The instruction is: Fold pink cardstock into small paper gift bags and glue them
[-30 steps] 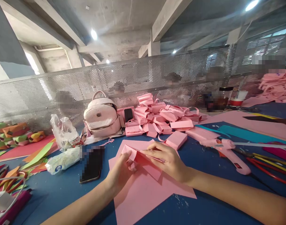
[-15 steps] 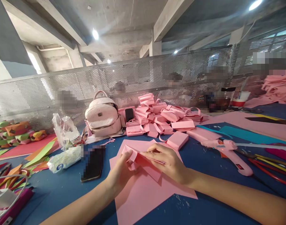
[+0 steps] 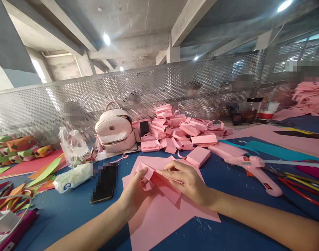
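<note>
A folded pink paper piece [image 3: 166, 188] is held between my two hands, its flaps standing partly raised. My left hand [image 3: 135, 190] pinches its left end, the thumb on top and the other fingers partly hidden below. On the right side, my right hand [image 3: 188, 179] grips the upper edge, with fingers closed along the fold. Beneath both hands lie flat pink paper sheets [image 3: 146, 226] on the blue table [image 3: 78, 216]. Behind them sits a heap of folded pink paper boxes [image 3: 175, 129], with one box [image 3: 198, 157] lying closer to my right hand.
A pink glue gun [image 3: 258, 170] lies to the right, beside scissors and pliers-like tools [image 3: 300, 184]. Left of my hands are a dark phone [image 3: 104, 183], a tissue pack [image 3: 72, 177] and a plastic bag [image 3: 73, 144]. A pale backpack [image 3: 115, 132] stands before a perforated metal partition [image 3: 159, 80].
Almost nothing differs. Both hands keep the same grip on the folded pink paper, and the view has shifted very slightly.
</note>
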A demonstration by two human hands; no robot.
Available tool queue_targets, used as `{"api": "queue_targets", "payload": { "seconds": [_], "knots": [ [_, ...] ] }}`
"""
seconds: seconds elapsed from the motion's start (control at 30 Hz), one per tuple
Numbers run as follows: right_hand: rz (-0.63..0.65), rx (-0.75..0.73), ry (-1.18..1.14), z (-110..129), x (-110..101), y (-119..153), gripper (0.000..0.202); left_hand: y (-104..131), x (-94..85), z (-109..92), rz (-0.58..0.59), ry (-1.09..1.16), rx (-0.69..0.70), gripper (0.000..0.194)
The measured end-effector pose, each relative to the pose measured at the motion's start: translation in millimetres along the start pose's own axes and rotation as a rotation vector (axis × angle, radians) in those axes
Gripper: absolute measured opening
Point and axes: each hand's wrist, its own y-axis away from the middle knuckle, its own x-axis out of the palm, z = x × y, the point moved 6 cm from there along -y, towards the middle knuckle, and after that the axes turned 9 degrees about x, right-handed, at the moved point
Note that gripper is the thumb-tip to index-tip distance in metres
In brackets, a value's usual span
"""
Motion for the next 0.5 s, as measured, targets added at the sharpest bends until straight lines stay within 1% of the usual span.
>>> {"api": "queue_targets", "payload": {
  "seconds": [0.07, 0.3, 0.5],
  "knots": [
    [0.001, -0.003, 0.008, 1.0, -0.5, -0.1, 0.037, 0.9, 0.3, -0.4, -0.008, 0.001, 0.002, 0.027],
    [0.013, -0.004, -0.008, -1.0, 0.6, 1.8, 0.038, 2.0, 2.8, -1.8, 0.016, 0.01, -0.005, 0.03],
    [0.013, -0.012, -0.003, -2.8, 0.3, 2.9, 0.036, 2.4, 7.0, -4.7, 0.116, 0.023, 0.017, 0.036]
  ]
}}
